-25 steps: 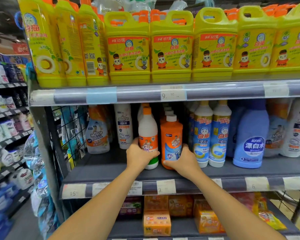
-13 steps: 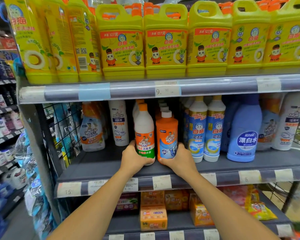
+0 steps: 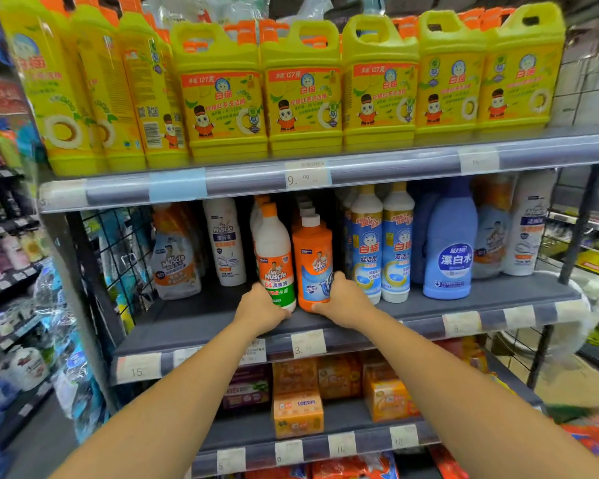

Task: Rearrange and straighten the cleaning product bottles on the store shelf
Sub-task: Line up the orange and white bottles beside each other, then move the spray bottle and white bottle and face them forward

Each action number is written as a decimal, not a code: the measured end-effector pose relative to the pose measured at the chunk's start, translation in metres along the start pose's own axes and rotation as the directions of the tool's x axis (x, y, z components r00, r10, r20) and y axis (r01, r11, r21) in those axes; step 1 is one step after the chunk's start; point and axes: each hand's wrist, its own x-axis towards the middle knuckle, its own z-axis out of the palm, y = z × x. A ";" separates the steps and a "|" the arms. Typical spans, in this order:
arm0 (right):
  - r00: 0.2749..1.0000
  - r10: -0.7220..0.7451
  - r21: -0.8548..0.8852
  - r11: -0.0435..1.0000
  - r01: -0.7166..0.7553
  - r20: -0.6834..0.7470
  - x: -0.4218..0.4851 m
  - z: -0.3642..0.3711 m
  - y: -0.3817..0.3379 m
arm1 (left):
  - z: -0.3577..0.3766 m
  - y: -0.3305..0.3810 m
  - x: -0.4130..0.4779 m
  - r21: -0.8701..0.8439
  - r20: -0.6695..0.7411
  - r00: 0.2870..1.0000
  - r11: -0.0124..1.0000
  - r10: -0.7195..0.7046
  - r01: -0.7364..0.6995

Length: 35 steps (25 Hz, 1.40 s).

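Left hand (image 3: 260, 307), right hand (image 3: 343, 299) now lower

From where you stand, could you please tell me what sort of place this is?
Probably a supermarket's cleaning aisle: identical yellow jugs line the top shelf, price tags run along its edge, and the left hand grips a white bottle, the right hand an orange bottle.

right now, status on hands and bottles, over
Left hand gripping base of white plastic bottle with orange cap. Right hand grips orange plastic bottle with white cap. Both upright on grey shelf. Blue-labelled white bottles crowd the right.
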 end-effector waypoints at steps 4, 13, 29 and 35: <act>0.980 -0.133 -0.349 0.920 0.178 0.151 -0.031 -0.039 0.007 | -0.004 0.024 -0.043 0.401 0.037 0.999 0.916 0.017 -0.031; 0.970 -0.092 -0.562 0.801 0.208 0.227 -0.135 -0.175 0.082 | 0.071 0.157 -0.145 0.566 0.289 0.926 0.736 0.243 -0.370; 0.990 0.080 -0.575 0.818 0.003 0.119 -0.188 -0.311 0.205 | 0.186 0.303 -0.191 0.532 0.400 0.843 0.658 0.358 -0.532; 0.996 0.078 -0.585 0.810 -0.037 0.045 -0.137 -0.325 0.241 | 0.218 0.328 -0.140 0.518 0.375 0.844 0.668 0.384 -0.535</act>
